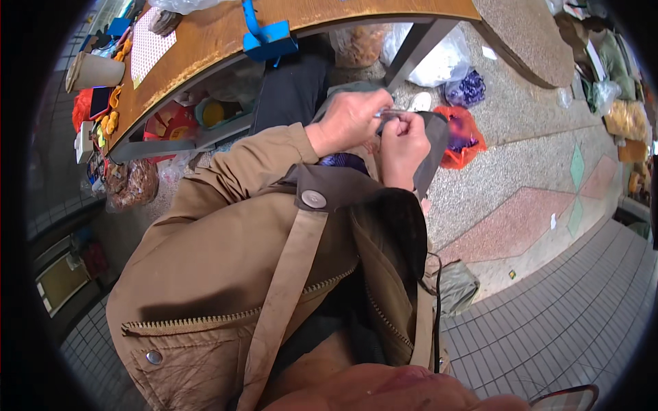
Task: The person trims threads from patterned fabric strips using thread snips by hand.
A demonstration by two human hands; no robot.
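My left hand [348,122] and my right hand [404,147] meet over my lap, both closed in a pinch. A thin, pale, shiny piece [392,112] shows between the fingertips. It is too small to name. Under and beside my right hand lies dark grey cloth [431,159]. Some purple shiny material [345,162] shows just below my left wrist. To the right of my hands, an open orange-red plastic bag [467,155] on the floor holds purple pieces.
A wooden table [205,51] spans the upper left, with a blue bracket [271,41] at its edge and a cup [96,72] at its far left. White plastic bags [439,58] and a purple bundle [466,89] lie on the floor. A rounded board [528,41] is at upper right.
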